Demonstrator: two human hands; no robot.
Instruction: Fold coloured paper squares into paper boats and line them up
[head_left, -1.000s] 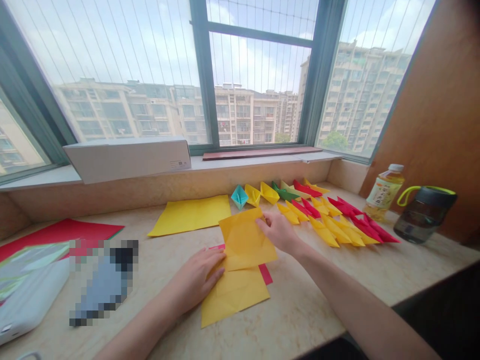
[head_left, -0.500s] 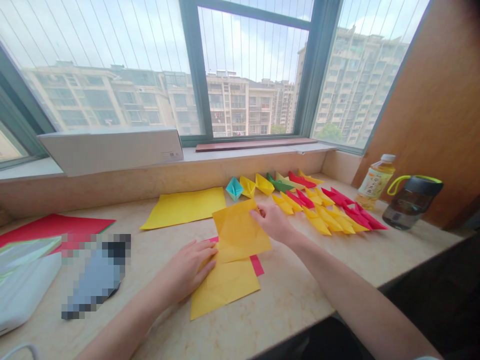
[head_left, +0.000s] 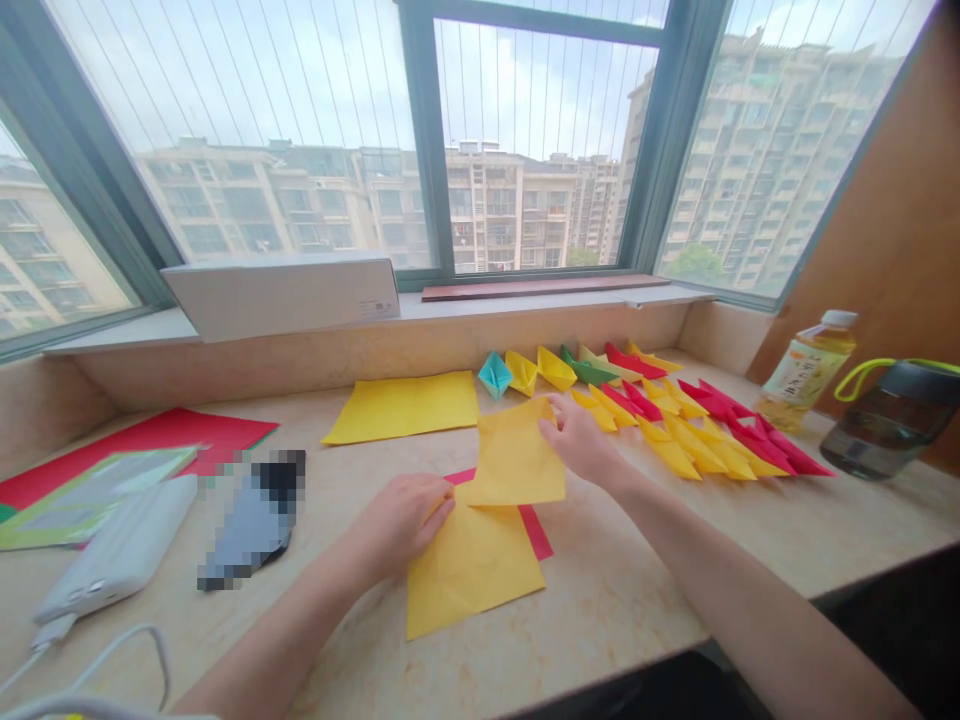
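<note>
My right hand pinches the upper right corner of a yellow paper piece, which is raised off the tabletop. Below and overlapping it lies a second yellow paper piece with faint crease lines; whether the two are joined cannot be told. At the upper left edge of the lower piece, my left hand has its thumb and fingers closed on the paper. Beneath both, a red paper piece sticks out at the right and upper left.
Folded paper boats, among them a blue one, and several yellow and red folded pieces stand at right. Behind lies a yellow sheet. A drink bottle and dark cup stand far right; red paper and a white device are left.
The raised yellow piece has shifted up and right relative to the lower one, with my right hand. My left hand stays at the lower piece's edge. The camera view has swung about.
</note>
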